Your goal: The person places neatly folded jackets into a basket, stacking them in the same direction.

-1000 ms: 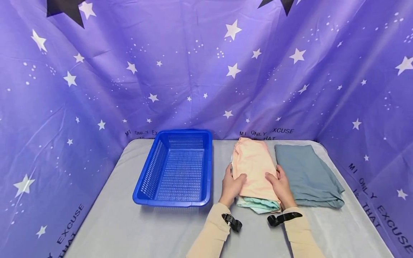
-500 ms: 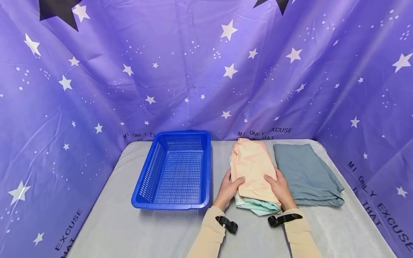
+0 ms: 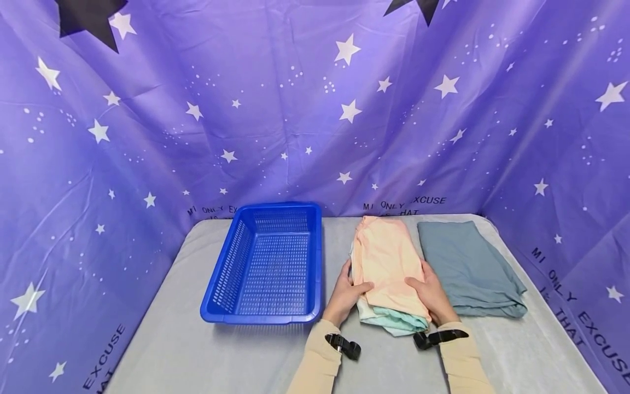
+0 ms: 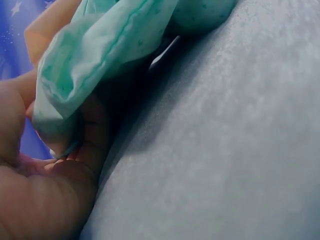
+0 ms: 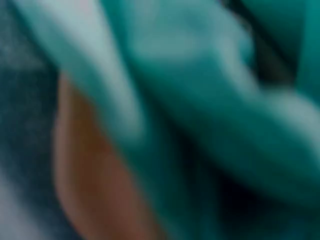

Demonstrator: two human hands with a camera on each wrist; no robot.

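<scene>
Far left, at nine o'clock from the stack, here's the blue basket, sitting upright on the grey tabletop with its open top up and, by the look of it, enough of a gap to give the hands elbow room. Centre now: the stack of folded cloth, a peach layer on top, mint folds poking out at six o'clock, gripped from both sides, presumably so those loose layers stay together and level. Out at three o'clock, the blue-grey cloth lies folded flat, just beside the stack and probably set there to be out of the way. Down to the fingers! Left hand at eight o'clock: thumb over the peach layer, fingers curled in beneath the edge, pinching the stack between them. The cloth sits right in that grip, mint hem drooping over the fingers in the left wrist view. Right hand at four o'clock mirrors it, thumb on top, cloth edge clasped; its lower fingers are hidden, and the right wrist view is too blurred to tell how they lie.
</scene>
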